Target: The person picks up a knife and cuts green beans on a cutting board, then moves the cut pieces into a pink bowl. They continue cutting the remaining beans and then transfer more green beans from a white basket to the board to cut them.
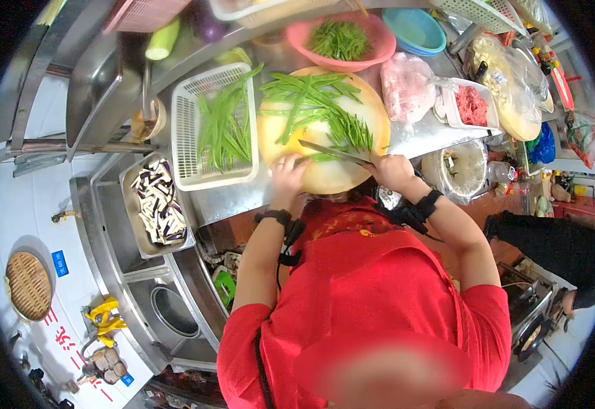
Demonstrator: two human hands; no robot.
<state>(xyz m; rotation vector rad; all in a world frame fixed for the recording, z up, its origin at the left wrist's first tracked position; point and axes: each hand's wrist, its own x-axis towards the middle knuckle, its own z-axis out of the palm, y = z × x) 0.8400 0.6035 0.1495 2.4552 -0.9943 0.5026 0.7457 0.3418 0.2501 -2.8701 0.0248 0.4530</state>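
Note:
On the round cutting board [338, 180] lie long green beans [304, 92] at the back and a pile of cut bean pieces [352, 129] at the right. My right hand [394, 172] is closed round the handle of a knife [335, 153], whose blade points left across the board. Under the blade are some green pieces [324, 157]. My left hand [289, 174] rests at the board's left front edge, fingers bent near the knife tip; what it holds, if anything, is too small to tell. More long beans [226, 129] fill a white basket [183, 140] to the left.
Behind the board stands a pink bowl [297, 51] of cut greens beside blue bowls [413, 31]. Bagged meat [406, 85] and a tray of red meat [471, 105] are right. A metal tray [132, 204] holds eggplant strips. Another person [549, 249] stands at the far right.

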